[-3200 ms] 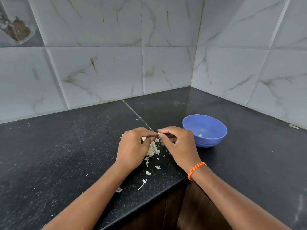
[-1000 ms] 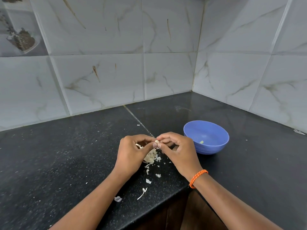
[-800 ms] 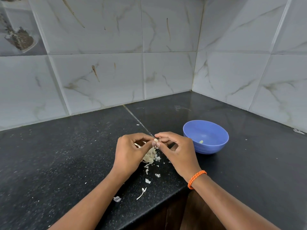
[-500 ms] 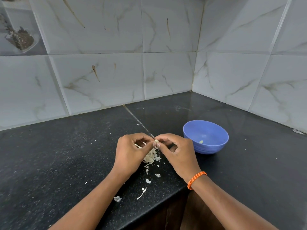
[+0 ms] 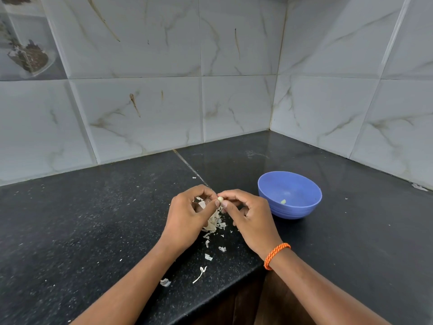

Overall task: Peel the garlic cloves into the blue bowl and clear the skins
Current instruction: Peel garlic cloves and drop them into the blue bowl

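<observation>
**Garlic clove pinched between both hands over the skins**

At the centre of the frame the left hand (image 5: 187,219) and right hand (image 5: 251,219) meet, fingers curled, thumbs and forefingers pinching one small pale garlic clove (image 5: 220,198) between them. Directly beneath lies a heap of papery garlic skins (image 5: 214,225) on the black speckled worktop (image 5: 82,226) — loose flakes trail toward the lower edge. The blue bowl (image 5: 304,207) stands just right of the hands, a small pale piece (image 5: 283,201) inside. An orange braided band (image 5: 276,255) circles the right wrist.
</observation>
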Action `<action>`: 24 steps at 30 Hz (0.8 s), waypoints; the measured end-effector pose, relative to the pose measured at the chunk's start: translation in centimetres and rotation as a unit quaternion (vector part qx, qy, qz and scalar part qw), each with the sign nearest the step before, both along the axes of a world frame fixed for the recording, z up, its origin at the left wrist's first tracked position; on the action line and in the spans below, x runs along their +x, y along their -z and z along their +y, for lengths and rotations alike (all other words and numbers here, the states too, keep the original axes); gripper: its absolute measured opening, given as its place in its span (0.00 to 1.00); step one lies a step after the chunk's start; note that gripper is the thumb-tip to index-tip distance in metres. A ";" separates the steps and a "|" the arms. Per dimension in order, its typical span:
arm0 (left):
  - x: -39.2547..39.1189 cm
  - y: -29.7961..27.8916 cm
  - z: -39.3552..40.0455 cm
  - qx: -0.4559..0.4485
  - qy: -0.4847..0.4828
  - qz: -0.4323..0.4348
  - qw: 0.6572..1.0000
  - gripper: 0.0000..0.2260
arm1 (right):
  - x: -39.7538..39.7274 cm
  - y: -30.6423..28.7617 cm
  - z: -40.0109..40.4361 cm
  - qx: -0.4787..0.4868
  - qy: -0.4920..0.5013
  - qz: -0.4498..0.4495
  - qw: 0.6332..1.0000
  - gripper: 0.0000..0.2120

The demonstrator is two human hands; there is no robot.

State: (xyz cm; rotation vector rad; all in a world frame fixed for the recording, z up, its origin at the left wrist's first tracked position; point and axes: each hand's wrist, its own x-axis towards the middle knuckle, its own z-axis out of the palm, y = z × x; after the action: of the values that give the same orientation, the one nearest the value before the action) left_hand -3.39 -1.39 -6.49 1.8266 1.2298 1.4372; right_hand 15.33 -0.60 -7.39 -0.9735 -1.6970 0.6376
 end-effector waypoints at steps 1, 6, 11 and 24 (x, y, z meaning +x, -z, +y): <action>0.0 0.0 0.0 -0.001 0.005 -0.003 1.000 0.05 | -0.1 0.0 0.0 -0.002 -0.001 0.005 1.000 0.08; 0.2 0.2 0.1 -0.007 -0.005 0.010 1.000 0.05 | -0.2 -0.1 -0.2 -0.003 -0.001 0.023 1.000 0.05; 0.4 0.0 0.0 0.001 -0.019 0.042 0.999 0.06 | -0.3 -0.2 -0.3 -0.009 0.000 0.032 0.999 0.04; 0.1 0.5 0.3 -0.015 -0.014 0.043 0.999 0.04 | -0.1 -0.5 -0.2 -0.041 0.006 0.072 0.997 0.04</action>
State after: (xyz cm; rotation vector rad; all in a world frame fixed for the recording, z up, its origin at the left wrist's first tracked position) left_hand -3.29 -1.14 -6.98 1.8758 1.3160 1.3600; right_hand 15.23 -0.76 -6.94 -0.9704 -1.5467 0.7573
